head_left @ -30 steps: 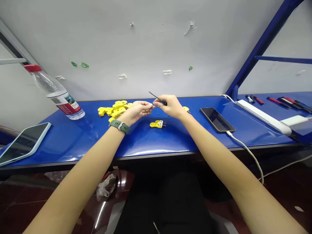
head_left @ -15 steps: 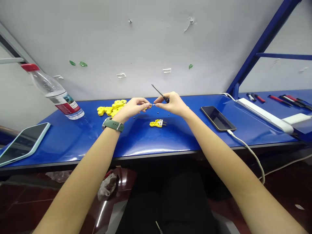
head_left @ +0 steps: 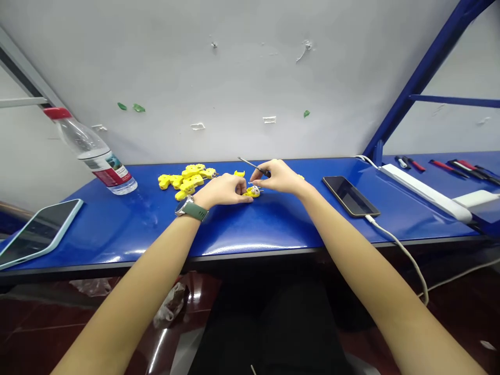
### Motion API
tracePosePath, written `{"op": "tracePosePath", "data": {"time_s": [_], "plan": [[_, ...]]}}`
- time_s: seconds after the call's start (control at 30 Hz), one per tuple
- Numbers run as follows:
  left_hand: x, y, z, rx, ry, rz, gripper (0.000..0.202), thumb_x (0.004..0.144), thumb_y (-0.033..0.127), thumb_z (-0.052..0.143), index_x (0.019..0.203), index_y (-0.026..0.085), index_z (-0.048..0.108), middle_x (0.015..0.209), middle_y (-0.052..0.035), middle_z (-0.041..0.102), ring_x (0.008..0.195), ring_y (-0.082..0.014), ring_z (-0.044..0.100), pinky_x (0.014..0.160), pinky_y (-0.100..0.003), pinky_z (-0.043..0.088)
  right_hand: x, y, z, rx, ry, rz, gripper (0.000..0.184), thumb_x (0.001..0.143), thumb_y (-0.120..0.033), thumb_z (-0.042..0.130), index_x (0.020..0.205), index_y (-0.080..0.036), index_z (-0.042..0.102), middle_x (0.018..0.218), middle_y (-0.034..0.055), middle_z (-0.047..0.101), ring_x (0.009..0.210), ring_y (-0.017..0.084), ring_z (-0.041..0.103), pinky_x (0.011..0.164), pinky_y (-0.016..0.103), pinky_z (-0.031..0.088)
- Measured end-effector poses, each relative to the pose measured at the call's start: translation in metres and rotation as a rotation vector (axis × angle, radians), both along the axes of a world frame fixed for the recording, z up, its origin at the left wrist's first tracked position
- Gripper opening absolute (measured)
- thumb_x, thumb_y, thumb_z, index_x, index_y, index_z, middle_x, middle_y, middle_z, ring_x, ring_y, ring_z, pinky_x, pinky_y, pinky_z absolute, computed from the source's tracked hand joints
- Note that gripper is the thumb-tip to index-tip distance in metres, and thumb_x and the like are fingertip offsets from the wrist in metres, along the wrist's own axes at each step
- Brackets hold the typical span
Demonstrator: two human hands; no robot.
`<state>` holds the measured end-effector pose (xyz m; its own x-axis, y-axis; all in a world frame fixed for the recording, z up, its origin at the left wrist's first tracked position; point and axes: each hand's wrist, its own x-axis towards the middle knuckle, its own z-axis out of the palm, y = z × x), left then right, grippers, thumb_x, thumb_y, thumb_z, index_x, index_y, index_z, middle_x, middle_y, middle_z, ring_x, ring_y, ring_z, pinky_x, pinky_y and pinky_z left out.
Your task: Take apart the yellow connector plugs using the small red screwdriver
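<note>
So the yellow plug (head_left: 253,191) is sitting on the blue desk (head_left: 253,224), pretty much dead centre in front of you, and both your hands meet right on it. Your left hand (head_left: 222,188) comes in from the plug's left side with the fingers curled down against it, holding it onto the desk. Your right hand (head_left: 279,176) is just on the other side of the plug. Its fingers are pinched around a small screwdriver (head_left: 253,166), and the thin shaft sticks up and back over the plug, pointing leftish. Your right fingertips are down at the plug too, but I honestly can't tell if there's something tiny between them.

There's a green-strapped watch (head_left: 191,209) on your left wrist, just this side of the plug. Back and to the left of the plug is a pile of yellow plugs (head_left: 187,176). Further left there's a water bottle (head_left: 94,153) with a red cap, and further out still a tablet (head_left: 39,229) at the desk's near edge.

To the right of the plug is a phone (head_left: 350,196) lying screen-up, with a cable (head_left: 394,245) running off the front of the desk. Past that there's a white power strip (head_left: 425,191), and some pens (head_left: 461,167) way off right.
</note>
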<state>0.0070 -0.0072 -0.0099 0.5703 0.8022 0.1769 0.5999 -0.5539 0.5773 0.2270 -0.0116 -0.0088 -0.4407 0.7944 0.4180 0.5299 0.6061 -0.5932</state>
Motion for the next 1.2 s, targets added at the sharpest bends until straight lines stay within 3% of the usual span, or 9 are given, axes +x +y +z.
{"op": "tracePosePath", "data": {"time_s": [0.2,0.4,0.7,1.2], "plan": [[-0.017,0.008,0.008,-0.132,0.02,-0.052,0.025,0.057,0.037,0.093,0.07,0.025,0.076,0.07,0.0004,0.073,0.065,-0.0189,0.064,0.061,-0.027,0.041,-0.004,0.001,-0.008,0.012,-0.096,0.049,0.018,0.075,-0.015,0.068,0.082,-0.021,0.084,0.081,0.0008,0.08,0.074,0.019,0.071,0.069,0.029,0.049],[-0.015,0.008,0.007,-0.071,0.05,-0.066,0.023,0.061,0.04,0.088,0.074,0.025,0.078,0.072,0.0003,0.074,0.062,-0.0172,0.063,0.059,-0.026,0.041,-0.002,0.002,-0.009,0.071,-0.174,0.092,0.018,0.076,-0.016,0.068,0.083,-0.021,0.084,0.075,-0.0001,0.077,0.067,0.016,0.065,0.064,0.026,0.042],[-0.01,-0.001,0.014,-0.024,0.216,-0.092,0.024,0.078,0.042,0.075,0.09,0.021,0.077,0.09,-0.0009,0.078,0.078,-0.0173,0.067,0.073,-0.027,0.047,-0.002,0.001,-0.008,0.064,-0.232,0.079,0.018,0.079,-0.015,0.067,0.087,-0.018,0.083,0.078,0.0013,0.077,0.068,0.013,0.062,0.065,0.025,0.039],[-0.012,0.006,0.007,0.022,0.235,-0.098,0.025,0.078,0.046,0.074,0.084,0.022,0.074,0.087,-0.0002,0.077,0.078,-0.0173,0.067,0.075,-0.027,0.049,-0.003,0.002,-0.009,0.066,-0.244,0.084,0.02,0.08,-0.011,0.066,0.088,-0.016,0.083,0.084,0.0031,0.08,0.07,0.015,0.065,0.068,0.025,0.042]]}}
